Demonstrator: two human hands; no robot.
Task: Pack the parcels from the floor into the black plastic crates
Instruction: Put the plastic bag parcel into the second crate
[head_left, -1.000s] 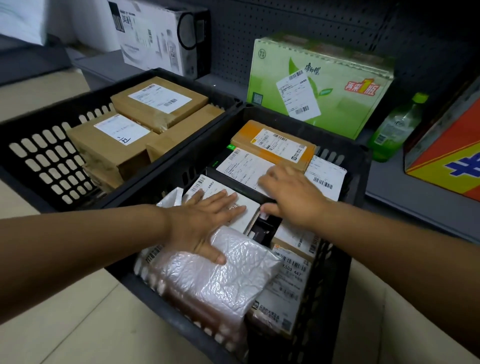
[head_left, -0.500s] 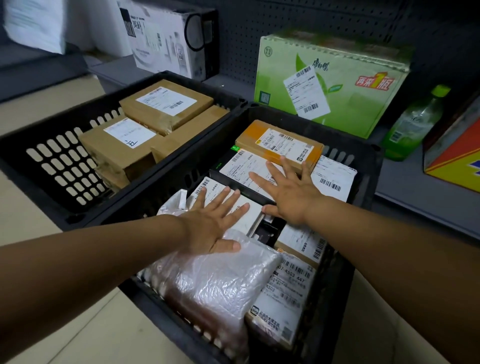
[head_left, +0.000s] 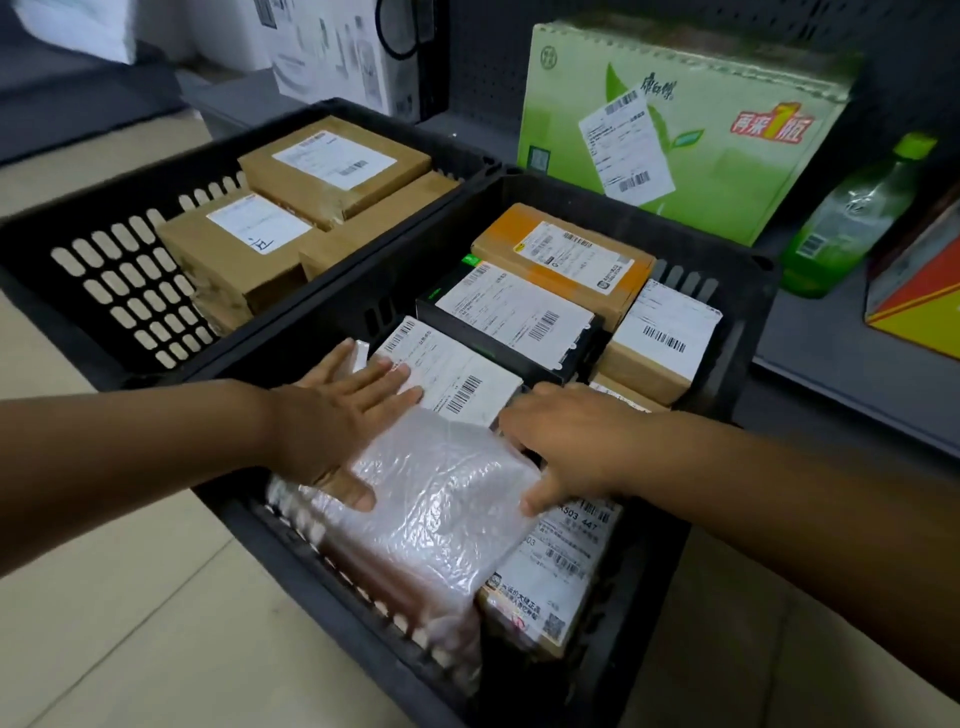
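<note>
Plastic-wrapped parcel (head_left: 431, 519): lower centre, in your near crate (head_left: 727, 332).
Left hand (head_left: 332, 426): spread flat on it.
Right hand (head_left: 566, 447): fingers splayed, pressing its right edge.

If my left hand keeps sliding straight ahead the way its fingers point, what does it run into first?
Your left hand points up and right across the white-labelled parcel under its fingertips. Beyond that label, the first thing in line looks like the black box, though depth is hard to judge here.

You face two black crates (head_left: 119, 270) with slotted walls, brown parcels (head_left: 234, 260) bearing white barcoded labels, one orange box (head_left: 519, 244), a clear plastic-wrapped parcel (head_left: 436, 509), and a green carton (head_left: 727, 171) behind.
</note>
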